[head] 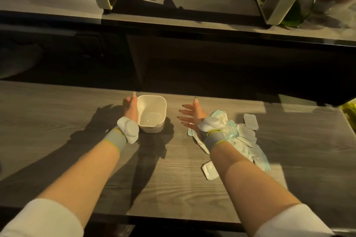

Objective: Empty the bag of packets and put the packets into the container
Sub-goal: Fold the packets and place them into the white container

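A white square container (152, 102) stands on the wooden table, seemingly empty apart from a faint clear shape on its bottom. My left hand (131, 105) rests against the container's left wall. My right hand (190, 114) hovers open with fingers spread, between the container and a heap of packets (244, 136). The packets are flat, white and pale teal, spread over the table under and to the right of my right wrist. One grey packet (250, 122) lies at the heap's far side, and a white one (210, 170) lies nearer me. I cannot make out a bag.
The wooden table (57, 121) runs left to right, with its far edge just behind the container. Beyond it is a dark gap, then a higher shelf with white furniture legs (273, 5). A green plant (300, 11) sits at the top right.
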Motion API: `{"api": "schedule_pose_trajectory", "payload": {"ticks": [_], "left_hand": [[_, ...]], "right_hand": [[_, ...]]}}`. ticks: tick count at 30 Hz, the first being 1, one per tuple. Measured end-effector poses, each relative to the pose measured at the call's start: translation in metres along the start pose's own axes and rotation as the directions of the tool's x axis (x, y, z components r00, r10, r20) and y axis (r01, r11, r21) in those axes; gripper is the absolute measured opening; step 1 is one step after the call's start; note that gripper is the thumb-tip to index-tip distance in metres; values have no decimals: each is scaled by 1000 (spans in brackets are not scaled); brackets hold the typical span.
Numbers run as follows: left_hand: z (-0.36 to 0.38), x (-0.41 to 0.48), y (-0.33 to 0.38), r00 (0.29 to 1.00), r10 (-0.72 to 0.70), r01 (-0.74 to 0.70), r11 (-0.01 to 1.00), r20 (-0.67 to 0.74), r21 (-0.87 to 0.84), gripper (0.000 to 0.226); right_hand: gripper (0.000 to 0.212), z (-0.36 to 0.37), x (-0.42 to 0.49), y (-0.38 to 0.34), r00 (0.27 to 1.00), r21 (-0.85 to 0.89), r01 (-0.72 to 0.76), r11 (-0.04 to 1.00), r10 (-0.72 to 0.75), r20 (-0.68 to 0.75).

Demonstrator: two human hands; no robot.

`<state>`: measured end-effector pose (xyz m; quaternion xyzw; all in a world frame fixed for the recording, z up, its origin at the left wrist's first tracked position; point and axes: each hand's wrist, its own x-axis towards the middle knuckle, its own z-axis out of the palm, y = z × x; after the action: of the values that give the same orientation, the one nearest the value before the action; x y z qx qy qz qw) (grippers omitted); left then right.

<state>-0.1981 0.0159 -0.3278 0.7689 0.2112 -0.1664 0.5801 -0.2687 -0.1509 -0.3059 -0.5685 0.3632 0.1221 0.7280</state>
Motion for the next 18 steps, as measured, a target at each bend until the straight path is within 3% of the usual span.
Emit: {"api": "schedule_pose_trajectory", "payload": {"ticks": [2,4,6,8,10,12,14,18], "left_hand": [[5,-13,11,980,180,-157,963,-88,218,57],[15,-28,18,911,408,-347,831,-52,434,52],[28,-40,24,818,574,-512,704,31,492,44],[50,-55,27,737,663,-632,605,133,484,37],[72,-66,25,711,658,-686,575,247,445,32],[94,-74,14,757,557,-653,642,341,401,30],[108,-74,-4,790,455,-610,655,411,447,32],[122,-60,-36,814,274,-572,532,512,625,50]], "right_hand": [[49,-22,5,-3,993,-29,71,997,-74,-96],[30,-51,12,0,965,-325,137,936,-200,-170],[16,-78,18,5,935,-692,114,713,-312,-168],[24,-105,18,6,957,-894,26,448,-268,-107],[32,-123,19,6,990,-967,-2,256,-134,-38],[37,-135,23,11,994,-992,66,110,-91,56],[42,-137,23,15,991,-993,112,23,-73,110],[42,-139,24,14,974,-966,216,-143,-38,223]]}}
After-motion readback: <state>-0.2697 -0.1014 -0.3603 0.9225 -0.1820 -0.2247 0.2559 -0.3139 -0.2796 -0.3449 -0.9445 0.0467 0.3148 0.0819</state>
